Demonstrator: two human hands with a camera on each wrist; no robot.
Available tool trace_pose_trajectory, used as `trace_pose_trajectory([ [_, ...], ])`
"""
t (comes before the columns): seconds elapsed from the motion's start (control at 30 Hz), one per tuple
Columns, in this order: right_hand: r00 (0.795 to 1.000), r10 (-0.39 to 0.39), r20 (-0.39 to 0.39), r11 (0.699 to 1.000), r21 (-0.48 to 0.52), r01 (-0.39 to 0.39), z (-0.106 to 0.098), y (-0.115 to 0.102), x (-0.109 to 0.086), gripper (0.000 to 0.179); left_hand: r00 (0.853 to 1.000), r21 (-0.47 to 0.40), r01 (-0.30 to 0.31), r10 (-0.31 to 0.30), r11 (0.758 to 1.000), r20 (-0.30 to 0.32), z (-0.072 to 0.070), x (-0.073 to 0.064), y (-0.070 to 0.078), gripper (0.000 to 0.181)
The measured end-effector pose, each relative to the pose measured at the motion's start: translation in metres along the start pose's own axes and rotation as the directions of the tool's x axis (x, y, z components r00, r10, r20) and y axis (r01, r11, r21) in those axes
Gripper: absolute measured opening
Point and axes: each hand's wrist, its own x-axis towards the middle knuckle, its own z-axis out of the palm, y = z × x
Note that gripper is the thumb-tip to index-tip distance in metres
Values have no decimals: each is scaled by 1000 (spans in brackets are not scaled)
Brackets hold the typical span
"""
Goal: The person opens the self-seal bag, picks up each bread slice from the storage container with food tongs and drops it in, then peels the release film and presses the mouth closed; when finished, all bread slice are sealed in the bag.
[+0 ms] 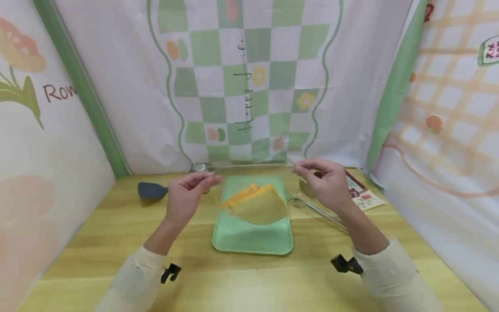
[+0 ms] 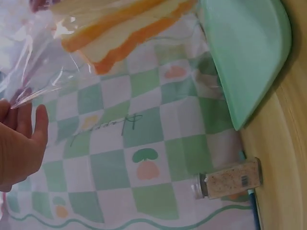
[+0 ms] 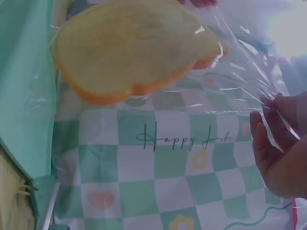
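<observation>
A clear plastic bag [image 3: 240, 86] stretches between my two hands, with slices of bread [image 1: 259, 208] inside it. The slices have pale faces and orange-brown crusts, and they overlap the green tray [image 1: 252, 242] in the head view. My left hand [image 1: 185, 197] pinches the bag's left corner between thumb and fingers. At the opposite corner, my right hand [image 1: 326, 185] pinches the film the same way. Close up in the left wrist view, the film [image 2: 41, 72] runs taut from the fingertips toward the bread.
A dark spatula [image 1: 151, 190] lies left of the tray, and a small jar of granules [image 2: 232, 179] stands near the back edge. To the right are a long metal-handled utensil [image 1: 321, 212] and printed cards [image 1: 366, 199]. Printed cloth [image 1: 249, 86] hangs behind the table.
</observation>
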Motion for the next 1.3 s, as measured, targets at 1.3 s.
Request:
trace_pose_trajectory([
  [1.3, 921, -285, 264, 857, 501, 122, -41, -8, 16, 29, 634, -236, -589, 623, 773, 458, -7, 32, 30, 17],
])
